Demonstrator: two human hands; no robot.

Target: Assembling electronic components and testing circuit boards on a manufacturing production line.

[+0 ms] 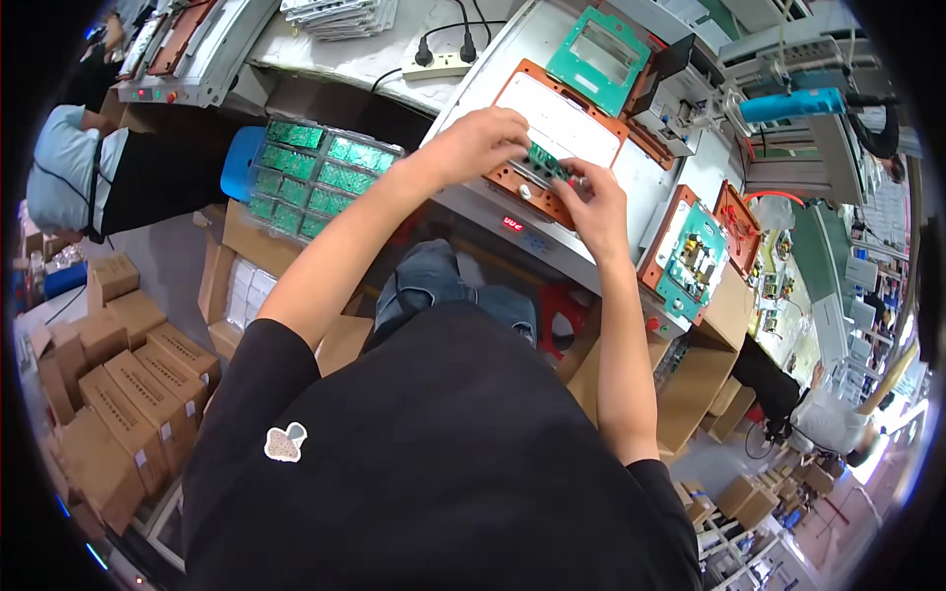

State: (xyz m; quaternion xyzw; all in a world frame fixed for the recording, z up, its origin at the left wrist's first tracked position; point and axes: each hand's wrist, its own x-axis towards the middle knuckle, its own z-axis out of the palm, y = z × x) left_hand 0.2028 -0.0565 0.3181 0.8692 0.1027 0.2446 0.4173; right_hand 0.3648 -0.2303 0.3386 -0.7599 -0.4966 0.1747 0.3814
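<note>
A small green circuit board (540,158) is held by its two ends over the front part of an orange-brown fixture (611,126) with a white middle. My left hand (480,145) has its fingers closed at the board's left end. At the right end, my right hand (597,205) pinches the board between thumb and fingers. Parts of the board are hidden behind my fingertips. Just behind the fixture lies a green frame (599,61) with a rectangular window.
To the left, a clear tray (289,223) holds several green boards. A teal fixture (695,261) with a populated board stands at right. A blue electric screwdriver (791,105) hangs at upper right. A power strip (439,65) sits behind. Cardboard boxes (138,394) are stacked at lower left.
</note>
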